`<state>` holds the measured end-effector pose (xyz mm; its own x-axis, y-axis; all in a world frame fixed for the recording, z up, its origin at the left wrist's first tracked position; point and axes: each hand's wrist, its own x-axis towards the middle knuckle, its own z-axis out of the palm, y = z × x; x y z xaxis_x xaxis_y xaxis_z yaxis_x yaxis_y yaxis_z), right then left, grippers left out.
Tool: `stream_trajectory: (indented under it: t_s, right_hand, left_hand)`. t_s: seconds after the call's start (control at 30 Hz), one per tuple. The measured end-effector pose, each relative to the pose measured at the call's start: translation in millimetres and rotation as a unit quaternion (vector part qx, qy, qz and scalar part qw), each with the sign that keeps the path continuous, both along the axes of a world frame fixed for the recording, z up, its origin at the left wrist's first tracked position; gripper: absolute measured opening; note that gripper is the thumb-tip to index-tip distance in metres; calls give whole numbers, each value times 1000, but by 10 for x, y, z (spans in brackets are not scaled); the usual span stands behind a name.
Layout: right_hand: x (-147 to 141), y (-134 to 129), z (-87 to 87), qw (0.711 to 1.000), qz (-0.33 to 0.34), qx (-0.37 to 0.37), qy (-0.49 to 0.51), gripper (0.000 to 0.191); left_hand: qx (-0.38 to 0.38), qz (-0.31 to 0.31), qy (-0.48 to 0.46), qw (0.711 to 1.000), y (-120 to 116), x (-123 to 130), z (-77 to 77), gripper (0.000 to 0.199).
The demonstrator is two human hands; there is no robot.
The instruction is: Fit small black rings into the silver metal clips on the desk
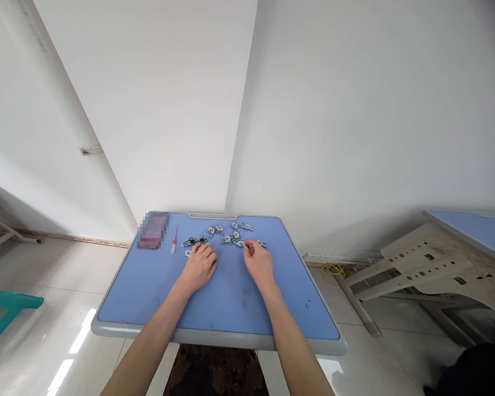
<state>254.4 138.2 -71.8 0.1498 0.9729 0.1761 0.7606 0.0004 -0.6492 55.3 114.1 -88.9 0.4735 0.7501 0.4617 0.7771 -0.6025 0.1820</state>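
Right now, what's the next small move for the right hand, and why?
Probably slide the small metal fitting toward you with your right hand. Your fingertips are already at it, and other fittings lie close beside it, so drawing it onto the blue tabletop nearer you should avoid snagging them.

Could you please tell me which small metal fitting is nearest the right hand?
The metal fitting touching the fingertips of the right hand; the other fittings lie farther off.
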Motion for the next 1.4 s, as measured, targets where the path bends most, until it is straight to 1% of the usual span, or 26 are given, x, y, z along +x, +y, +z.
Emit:
stream_trajectory:
  t_s: [0.13, 0.27, 0.43, 0.53, 0.63, 0.7, 0.8, 0.93, 1.07, 1.13, 1.17, 1.2, 1.23, 1.3, 1.37, 1.4]
  right_hand:
    - [-57, -16, -21, 998, 26, 2, -55, 29]
    - [-138, -12, -25, 995, 66, -1, -73, 32]
    - [-258, 63, 7, 989, 111, -17, -96, 42]
    - [-276, 109, 35, 984, 121, -37, -128, 45]
    - [-280, 150, 68, 976, 125, -39, -175, 46]
    - [-299, 186, 93, 967, 137, -42, -210, 46]
    - [-354, 249, 120, 957, 150, -48, -245, 41]
    - [-408, 275, 108, 955, 152, -47, -251, 32]
    - [-402, 195, 78, 953, 168, -44, -247, 29]
    - [-389, 134, 75, 953, 179, -44, -242, 28]
    - [-382, 104, 76, 952, 184, -44, -240, 27]
    - [-375, 77, 78, 952, 187, -45, -238, 26]
    - [-366, 53, 82, 952, 190, -46, -235, 24]
    - [-346, 19, 91, 954, 196, -45, -223, 23]
    - [-323, 3, 98, 957, 201, -43, -205, 22]
    - [-313, 0, 101, 958, 204, -44, -196, 21]
  left_hand:
    - [2, -5, -12, 1000, 7, -16, -1, 14]
    - [7, -3, -19, 1000, 15, -24, -15, 22]
    - [4, 2, -26, 1000, 24, -30, -19, 18]
    - [3, 6, -44, 999, 24, -25, 1, 15]
    - [12, 22, -80, 997, 25, -29, 39, 14]
    - [21, 46, -121, 991, 30, -47, 70, 14]
    - [37, 103, -201, 973, 48, -102, 114, 14]
    - [46, 174, -308, 934, 70, -194, 136, 14]
    - [-4, 221, -383, 897, 78, -259, 134, 15]
    - [-31, 225, -397, 889, 70, -276, 141, 15]
    - [-47, 220, -391, 892, 60, -280, 146, 15]
    - [-65, 208, -374, 902, 46, -281, 150, 15]
    - [-85, 191, -342, 916, 28, -277, 153, 15]
    - [-101, 154, -243, 952, -19, -259, 149, 12]
    - [-68, 132, -128, 981, -69, -231, 130, 8]
    - [-44, 126, -80, 988, -91, -218, 117, 8]
